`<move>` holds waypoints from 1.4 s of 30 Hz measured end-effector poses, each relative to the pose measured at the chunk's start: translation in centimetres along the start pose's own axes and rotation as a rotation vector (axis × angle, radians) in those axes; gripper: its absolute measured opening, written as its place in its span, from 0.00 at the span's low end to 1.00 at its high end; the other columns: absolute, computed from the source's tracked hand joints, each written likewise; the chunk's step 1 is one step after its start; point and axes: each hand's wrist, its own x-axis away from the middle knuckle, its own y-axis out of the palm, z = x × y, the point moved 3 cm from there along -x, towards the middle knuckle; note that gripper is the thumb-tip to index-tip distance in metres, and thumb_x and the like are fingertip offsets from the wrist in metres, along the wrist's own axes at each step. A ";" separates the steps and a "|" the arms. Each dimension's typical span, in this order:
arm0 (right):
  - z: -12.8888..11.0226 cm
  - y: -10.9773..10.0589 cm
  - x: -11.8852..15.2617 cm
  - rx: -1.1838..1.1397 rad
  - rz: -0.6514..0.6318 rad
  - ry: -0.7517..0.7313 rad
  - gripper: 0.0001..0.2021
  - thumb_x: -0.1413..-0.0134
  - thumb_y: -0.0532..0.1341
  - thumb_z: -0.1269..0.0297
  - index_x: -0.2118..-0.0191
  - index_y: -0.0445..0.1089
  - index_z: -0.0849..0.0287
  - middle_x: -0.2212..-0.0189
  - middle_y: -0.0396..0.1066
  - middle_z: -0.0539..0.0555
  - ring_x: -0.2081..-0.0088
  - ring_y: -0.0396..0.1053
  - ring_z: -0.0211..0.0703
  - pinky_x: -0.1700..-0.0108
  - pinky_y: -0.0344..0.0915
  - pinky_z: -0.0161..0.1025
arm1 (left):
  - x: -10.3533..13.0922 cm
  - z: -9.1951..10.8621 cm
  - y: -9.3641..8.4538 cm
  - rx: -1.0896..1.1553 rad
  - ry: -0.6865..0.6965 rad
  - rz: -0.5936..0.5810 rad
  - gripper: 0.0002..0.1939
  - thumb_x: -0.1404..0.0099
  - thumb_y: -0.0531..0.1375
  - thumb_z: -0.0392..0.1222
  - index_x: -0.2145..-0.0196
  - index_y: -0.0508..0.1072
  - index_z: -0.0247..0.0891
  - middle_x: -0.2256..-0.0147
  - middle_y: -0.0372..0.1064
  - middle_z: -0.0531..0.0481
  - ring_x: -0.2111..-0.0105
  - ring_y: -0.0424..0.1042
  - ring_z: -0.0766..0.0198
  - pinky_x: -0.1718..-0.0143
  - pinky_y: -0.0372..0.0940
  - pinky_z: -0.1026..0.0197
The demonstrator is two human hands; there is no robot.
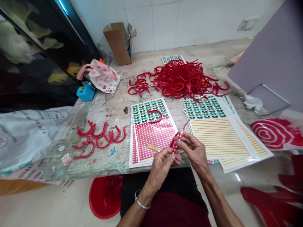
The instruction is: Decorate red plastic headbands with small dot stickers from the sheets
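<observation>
Through the head view I have two hands meeting over the desk's near edge. The left hand [163, 162] is closed in a pinch on one red band [174, 145]; the right hand [193, 148] has thumb and fingertips closed on one patterned strip [184, 127] at that band, its free end sticking up.

Just beside them I count one yellow cutter [152, 148] and one loose red curve [161, 116], both lying on the middle sheets [151, 135], at least two, overlapping. My hands hide their near right corner. Toward the desk's right end are the right-hand sheets [217, 135], several overlapped; I cannot count them. Toward the left end lie roughly eight curved bands [103, 134], tangled enough to blur my count.

Near the far edge, one big red pile [182, 78], beyond counting, partly covers one small sheet [174, 58]. At the far left I see one open carton [119, 44], one printed bag [104, 75] and one blue container [85, 91].

The desk [113, 107] is scuffed and stained, against a white tiled wall [161, 25]. One red tub [104, 198] sits on the pale floor [71, 208] below the near edge.
</observation>
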 end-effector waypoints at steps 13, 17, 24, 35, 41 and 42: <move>-0.7 0.7 1.4 0.011 -0.067 0.058 0.26 0.55 0.66 0.63 0.49 0.61 0.54 0.70 0.72 0.49 0.71 0.69 0.36 0.72 0.67 0.32 | -0.2 1.5 0.1 -0.052 0.087 -0.061 0.11 0.38 0.56 0.43 0.67 0.75 0.33 0.74 0.69 0.49 0.72 0.67 0.66 0.65 0.62 0.64; -1.0 0.7 1.4 -0.056 -0.063 0.121 0.23 0.53 0.65 0.62 0.50 0.61 0.56 0.72 0.72 0.49 0.73 0.68 0.35 0.72 0.66 0.31 | -0.1 1.1 0.3 -0.017 0.057 -0.093 0.13 0.37 0.55 0.44 0.68 0.74 0.32 0.73 0.68 0.48 0.73 0.66 0.67 0.66 0.61 0.63; -1.1 1.0 0.9 -0.211 -0.092 0.270 0.24 0.55 0.66 0.60 0.51 0.61 0.58 0.71 0.73 0.52 0.80 0.66 0.35 0.81 0.65 0.32 | 0.0 0.6 0.3 0.074 -0.011 -0.128 0.13 0.38 0.57 0.45 0.63 0.74 0.32 0.74 0.68 0.48 0.73 0.66 0.66 0.67 0.61 0.63; -0.9 1.2 1.1 -0.210 -0.105 0.269 0.21 0.51 0.63 0.58 0.52 0.61 0.57 0.73 0.72 0.51 0.83 0.65 0.33 0.84 0.62 0.30 | -0.1 0.0 0.0 0.186 -0.050 -0.195 0.10 0.37 0.55 0.41 0.65 0.73 0.33 0.73 0.69 0.48 0.72 0.68 0.65 0.65 0.62 0.62; -1.1 1.3 1.5 -0.193 -0.137 0.210 0.19 0.48 0.61 0.59 0.51 0.59 0.55 0.80 0.67 0.46 0.85 0.62 0.34 0.86 0.62 0.32 | 0.0 0.3 0.1 0.147 -0.016 -0.180 0.10 0.36 0.54 0.40 0.63 0.72 0.32 0.72 0.70 0.46 0.71 0.69 0.64 0.65 0.62 0.61; -1.2 1.4 1.5 -0.189 -0.142 0.196 0.19 0.48 0.61 0.59 0.51 0.59 0.54 0.81 0.65 0.45 0.86 0.61 0.34 0.86 0.61 0.32 | 0.0 0.4 0.1 0.122 0.004 -0.172 0.10 0.36 0.54 0.40 0.62 0.72 0.32 0.71 0.70 0.46 0.71 0.68 0.65 0.65 0.62 0.61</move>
